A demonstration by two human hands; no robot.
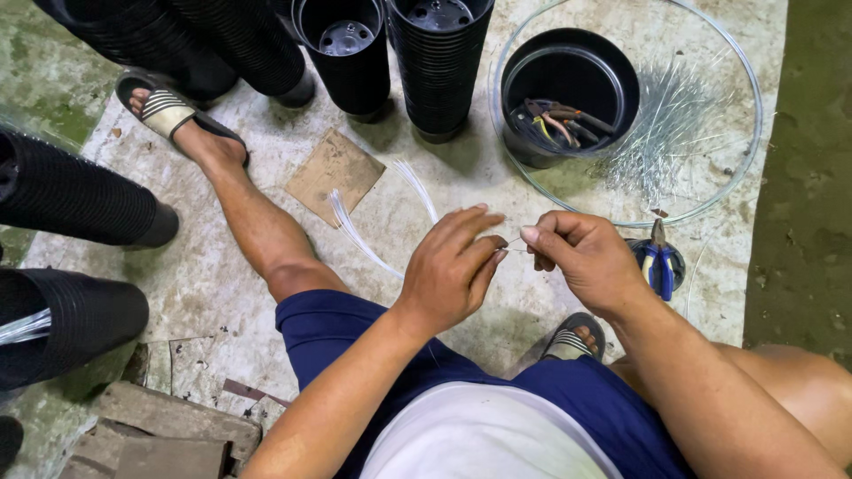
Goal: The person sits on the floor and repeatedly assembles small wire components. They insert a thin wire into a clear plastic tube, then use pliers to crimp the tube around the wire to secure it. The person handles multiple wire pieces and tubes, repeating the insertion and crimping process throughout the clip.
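My left hand (453, 266) and my right hand (577, 255) meet in front of me, fingertips pinched together on a thin wire piece (514, 240) stretched between them. A bundle of clear plastic strands (355, 232) trails from under my left hand toward the left and upward. Both hands hover above the concrete floor, between my knees.
A black pot (568, 93) with pliers and tools stands inside a loop of clear tubing (754, 98), beside a pile of thin wires (674, 133). Blue-handled pliers (658, 259) lie right of my right hand. Stacks of black pots (439, 66) line the back and left. A cardboard scrap (335, 173) lies on the floor.
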